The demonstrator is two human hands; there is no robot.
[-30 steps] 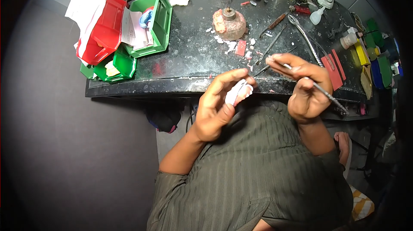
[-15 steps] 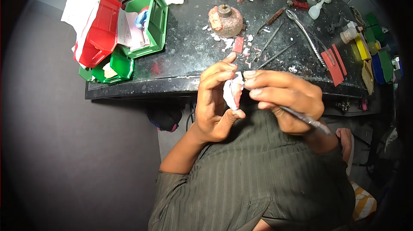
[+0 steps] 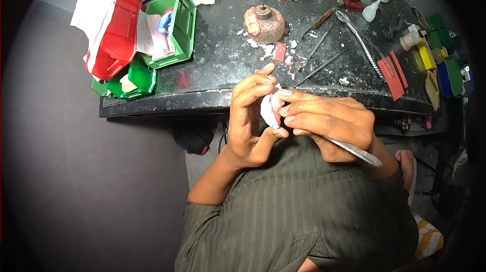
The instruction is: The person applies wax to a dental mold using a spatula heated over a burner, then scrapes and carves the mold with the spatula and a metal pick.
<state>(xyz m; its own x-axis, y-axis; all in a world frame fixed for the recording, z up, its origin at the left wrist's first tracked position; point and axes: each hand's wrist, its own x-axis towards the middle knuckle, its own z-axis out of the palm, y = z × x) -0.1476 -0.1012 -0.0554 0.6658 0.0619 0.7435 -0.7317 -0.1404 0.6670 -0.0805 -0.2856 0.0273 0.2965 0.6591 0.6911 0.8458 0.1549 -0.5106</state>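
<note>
My left hand (image 3: 246,122) holds a small white dental cast with pink wax (image 3: 268,112) upright between thumb and fingertips, in front of my chest. My right hand (image 3: 336,122) is closed round a slim metal wax carver (image 3: 358,153), whose broad flat end sticks out below the palm toward the lower right. The fingertips of this hand meet the pink side of the cast and cover part of it. The carver's working tip is hidden behind the fingers.
On the black bench (image 3: 217,77) stand a wax-smeared spirit lamp (image 3: 264,24), green bin (image 3: 187,29) and red bin (image 3: 115,36). Wax scraps, several metal tools (image 3: 321,66) and pink wax sheets (image 3: 392,79) lie about. At the right edge are small bottles and boxes.
My right hand has shifted slightly left, its fingers now closer against the cast. The carver's flat end has swung down and left. My left hand has barely moved.
</note>
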